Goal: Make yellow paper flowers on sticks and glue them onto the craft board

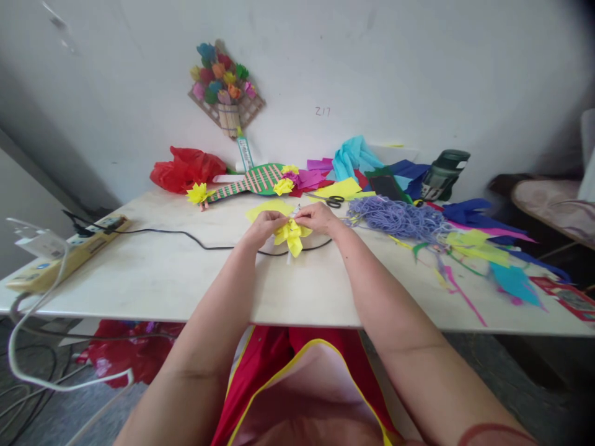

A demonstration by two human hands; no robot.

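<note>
A yellow paper flower [292, 235] is pinched between my two hands above the middle of the table. My left hand [266, 227] grips its upper left petals, and my right hand [318, 218] grips its upper right side; the fingers of both are closed. Something white and thin hangs below the petals, too small to make out. A flat yellow paper piece [269, 209] lies just behind my left hand. Behind my right hand rest black-handled scissors [333, 201] beside more yellow paper [341, 189].
A black cable [186, 234] crosses the table under my hands from a power strip [69, 257] at left. Purple string [400, 217], paper scraps [514, 282] and a dark bottle [446, 175] lie right. A green decorated panel [251, 181] and red plastic [186, 170] sit behind.
</note>
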